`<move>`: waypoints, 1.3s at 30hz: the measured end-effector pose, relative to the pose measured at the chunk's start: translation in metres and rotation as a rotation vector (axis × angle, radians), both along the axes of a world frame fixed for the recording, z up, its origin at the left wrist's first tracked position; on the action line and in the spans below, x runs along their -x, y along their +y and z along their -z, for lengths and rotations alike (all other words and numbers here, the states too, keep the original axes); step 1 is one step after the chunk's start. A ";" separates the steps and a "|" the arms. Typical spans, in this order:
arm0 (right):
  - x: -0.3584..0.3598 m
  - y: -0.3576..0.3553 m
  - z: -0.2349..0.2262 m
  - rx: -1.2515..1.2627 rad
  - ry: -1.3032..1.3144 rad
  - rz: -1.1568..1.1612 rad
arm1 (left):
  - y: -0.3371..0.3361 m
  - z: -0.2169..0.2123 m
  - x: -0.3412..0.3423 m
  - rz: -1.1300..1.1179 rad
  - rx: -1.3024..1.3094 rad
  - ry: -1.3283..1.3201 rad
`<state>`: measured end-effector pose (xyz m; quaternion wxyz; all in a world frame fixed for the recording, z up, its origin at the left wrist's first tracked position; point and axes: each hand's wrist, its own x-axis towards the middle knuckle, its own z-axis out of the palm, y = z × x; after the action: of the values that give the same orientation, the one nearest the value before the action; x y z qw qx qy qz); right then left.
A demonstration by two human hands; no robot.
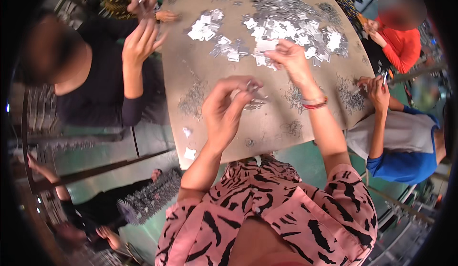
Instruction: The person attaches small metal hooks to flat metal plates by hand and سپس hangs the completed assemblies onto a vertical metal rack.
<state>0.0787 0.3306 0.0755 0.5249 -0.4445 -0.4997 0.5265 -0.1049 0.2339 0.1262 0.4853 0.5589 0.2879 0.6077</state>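
My right hand pinches a flat, shiny metal plate between thumb and fingers, over the near edge of a bright heap of similar plates. My left hand is closer to me, its thumb and fingers closed around something small and metallic that is too blurred to name. Just beyond its fingertips lies a small cluster of thin metal pieces on the brown tabletop. Beside my right wrist is a pile of small wire-like pieces.
More wire-like pieces lie left of my left hand. A smaller plate heap sits at the far left. Co-workers surround the table: a dark sleeve on the left, a red sleeve and a blue sleeve on the right.
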 end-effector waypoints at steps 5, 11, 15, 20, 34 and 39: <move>-0.001 -0.047 -0.075 -0.044 0.052 -0.142 | 0.000 0.013 -0.011 -0.004 0.068 0.051; -0.009 -0.069 -0.096 -0.048 0.097 -0.149 | 0.005 0.023 -0.026 -0.061 0.048 0.163; -0.007 -0.076 -0.103 -0.026 0.140 -0.199 | -0.001 0.020 -0.026 -0.131 -0.029 0.215; 0.006 -0.094 -0.095 -0.306 -0.181 0.091 | -0.012 0.039 -0.021 -0.165 -0.081 0.281; -0.083 -0.187 -0.144 -0.617 -0.319 0.545 | 0.191 0.336 0.026 -0.425 -0.253 1.290; -0.112 -0.255 -0.163 -0.558 -0.383 0.818 | 0.218 0.333 0.033 -0.209 -0.193 1.584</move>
<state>0.1904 0.0760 0.2390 0.6849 -0.5348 -0.4935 0.0354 -0.1379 0.4523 -0.2068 0.0271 0.8335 0.5435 0.0952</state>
